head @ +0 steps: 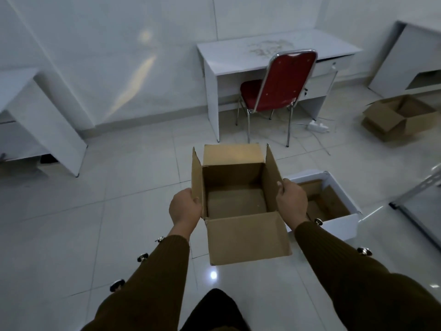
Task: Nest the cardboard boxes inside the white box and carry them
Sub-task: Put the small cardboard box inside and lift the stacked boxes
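Observation:
I hold an open brown cardboard box (235,201) in the air above the tiled floor, its four flaps spread out and its inside empty. My left hand (185,207) grips its left wall and flap. My right hand (291,199) grips its right flap. Just to the right, on the floor, stands the white box (343,223), open at the top, with brown cardboard showing inside it; my right hand and arm hide its near left part. Another open cardboard box (397,117) sits on the floor at the far right.
A white desk (238,60) with a red chair (276,91) stands ahead against the wall, a power strip (317,126) and cables under it. A white cabinet (40,120) is at the left, more white furniture (405,58) at the far right, a metal frame (420,187) at the right edge.

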